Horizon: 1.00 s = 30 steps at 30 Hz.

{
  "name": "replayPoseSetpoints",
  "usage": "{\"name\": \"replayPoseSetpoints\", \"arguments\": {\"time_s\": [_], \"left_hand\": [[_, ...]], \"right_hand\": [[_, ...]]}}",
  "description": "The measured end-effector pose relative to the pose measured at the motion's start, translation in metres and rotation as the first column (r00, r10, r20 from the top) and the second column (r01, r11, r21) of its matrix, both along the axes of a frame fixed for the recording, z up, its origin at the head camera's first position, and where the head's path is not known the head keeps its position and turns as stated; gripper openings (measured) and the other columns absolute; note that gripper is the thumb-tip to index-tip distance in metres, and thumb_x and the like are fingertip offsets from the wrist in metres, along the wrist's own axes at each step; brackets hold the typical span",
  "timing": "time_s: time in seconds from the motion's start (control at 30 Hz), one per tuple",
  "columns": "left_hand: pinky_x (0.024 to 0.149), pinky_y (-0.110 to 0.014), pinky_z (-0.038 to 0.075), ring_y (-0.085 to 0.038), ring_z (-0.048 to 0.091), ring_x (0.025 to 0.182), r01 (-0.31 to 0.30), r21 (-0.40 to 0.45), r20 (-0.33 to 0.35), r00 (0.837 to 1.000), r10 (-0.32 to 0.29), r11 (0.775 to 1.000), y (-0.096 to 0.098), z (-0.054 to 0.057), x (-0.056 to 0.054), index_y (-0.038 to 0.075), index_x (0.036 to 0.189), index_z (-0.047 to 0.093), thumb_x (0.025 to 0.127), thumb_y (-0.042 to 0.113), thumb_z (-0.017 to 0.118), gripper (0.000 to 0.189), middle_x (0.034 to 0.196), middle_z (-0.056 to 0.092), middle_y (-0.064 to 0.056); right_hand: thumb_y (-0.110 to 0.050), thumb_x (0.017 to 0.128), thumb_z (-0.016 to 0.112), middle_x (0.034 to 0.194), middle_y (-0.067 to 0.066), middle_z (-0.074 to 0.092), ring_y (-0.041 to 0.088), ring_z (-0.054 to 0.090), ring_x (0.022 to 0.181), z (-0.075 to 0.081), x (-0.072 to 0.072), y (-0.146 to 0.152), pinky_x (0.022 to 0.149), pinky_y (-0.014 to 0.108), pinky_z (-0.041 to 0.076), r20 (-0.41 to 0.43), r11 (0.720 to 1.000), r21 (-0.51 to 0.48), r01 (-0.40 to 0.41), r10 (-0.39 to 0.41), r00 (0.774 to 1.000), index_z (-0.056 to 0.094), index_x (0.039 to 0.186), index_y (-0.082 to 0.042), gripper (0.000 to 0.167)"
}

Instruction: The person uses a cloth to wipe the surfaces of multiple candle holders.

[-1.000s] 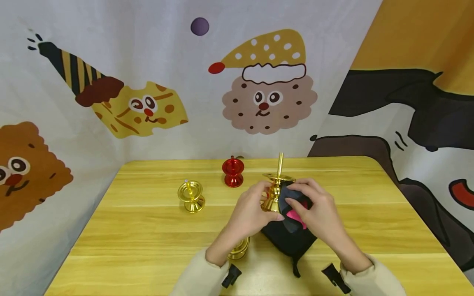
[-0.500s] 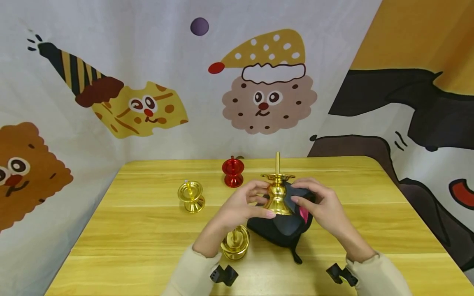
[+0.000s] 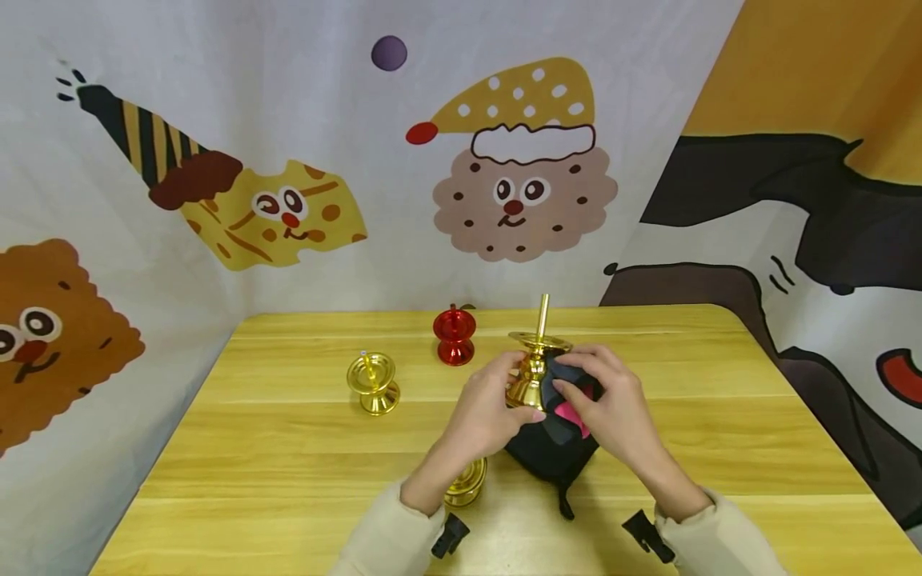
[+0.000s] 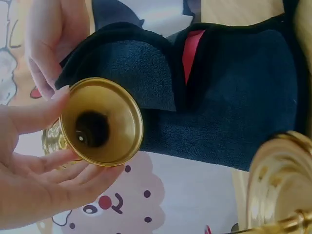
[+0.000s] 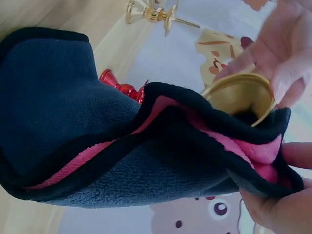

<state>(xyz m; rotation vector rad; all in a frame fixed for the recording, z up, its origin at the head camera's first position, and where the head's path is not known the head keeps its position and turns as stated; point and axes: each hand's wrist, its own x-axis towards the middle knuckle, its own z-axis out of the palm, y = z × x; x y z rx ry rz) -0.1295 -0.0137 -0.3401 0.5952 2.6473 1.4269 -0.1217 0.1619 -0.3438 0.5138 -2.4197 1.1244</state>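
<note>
My left hand [image 3: 481, 412] grips a gold candlestick [image 3: 529, 394] by its stem and base, lifted over the table with its thin rod pointing up and tilted slightly right. Its hollow base faces the left wrist view. My right hand [image 3: 614, 404] pinches a dark grey cloth [image 3: 546, 452] with black edging and a pink inner side, pressing it to the candlestick's right side. In the right wrist view the folded cloth [image 5: 58, 112] hangs down, its pink layer showing along the fold. The cloth partly covers the candlestick's base there.
On the wooden table [image 3: 274, 464], a gold candlestick [image 3: 374, 388] stands to the left and a red one [image 3: 454, 340] at the back. Another gold candlestick [image 3: 467, 484] stands in front, partly hidden by the left forearm. A cartoon-printed curtain [image 3: 302, 96] hangs behind the table.
The held candlestick stood straighter half a second ago and now tilts again, much as one second ago. The right hand and cloth have shifted a little left. The standing candlesticks stay put.
</note>
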Motion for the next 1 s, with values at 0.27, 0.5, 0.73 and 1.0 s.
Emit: {"name": "replayPoseSetpoints", "arguments": {"time_s": [0.27, 0.5, 0.73, 1.0], "left_hand": [[0.091, -0.036, 0.044, -0.024, 0.05, 0.111, 0.101, 0.407, 0.305, 0.922, -0.239, 0.908, -0.018, 0.004, -0.006, 0.005, 0.136, 0.036, 0.082, 0.006, 0.067, 0.062, 0.126, 0.05, -0.012], [0.094, -0.033, 0.042, -0.023, 0.048, 0.112, 0.073, 0.424, 0.303, 0.928, -0.217, 0.903, -0.01, -0.001, -0.006, 0.003, 0.137, 0.033, 0.079, 0.012, 0.072, 0.071, 0.125, 0.048, -0.011], [0.09, -0.038, 0.045, -0.026, 0.049, 0.109, 0.041, 0.252, 0.229, 0.968, -0.1, 0.967, -0.01, -0.004, -0.003, 0.009, 0.137, 0.039, 0.076, 0.021, 0.076, 0.072, 0.125, 0.048, -0.006], [0.094, -0.037, 0.042, -0.027, 0.044, 0.118, 0.131, 0.506, 0.308, 0.896, -0.321, 0.852, -0.025, -0.002, -0.007, 0.011, 0.14, 0.034, 0.083, 0.006, 0.066, 0.066, 0.134, 0.043, -0.011]], "right_hand": [[0.01, 0.08, 0.063, 0.105, 0.014, 0.058, 0.008, 0.056, 0.092, 0.003, -0.004, 0.013, 0.07, 0.014, 0.048, 0.119, 0.951, -0.273, -0.145, 0.183, 0.976, 0.063, 0.102, 0.004, 0.023], [0.003, 0.081, 0.065, 0.105, 0.01, 0.059, 0.008, 0.056, 0.091, 0.004, -0.003, 0.011, 0.069, 0.015, 0.049, 0.151, 0.97, -0.219, -0.11, 0.145, 0.978, 0.066, 0.1, 0.0, 0.02], [0.007, 0.075, 0.07, 0.101, 0.006, 0.06, 0.015, 0.056, 0.09, 0.006, 0.003, 0.001, 0.071, 0.01, 0.045, 0.029, 0.997, -0.068, -0.044, 0.046, 0.999, 0.068, 0.097, -0.002, 0.024], [0.009, 0.081, 0.062, 0.107, 0.011, 0.057, 0.009, 0.057, 0.091, 0.003, -0.003, 0.014, 0.067, 0.018, 0.05, 0.146, 0.935, -0.313, -0.169, 0.223, 0.964, 0.063, 0.103, 0.004, 0.023]]}}
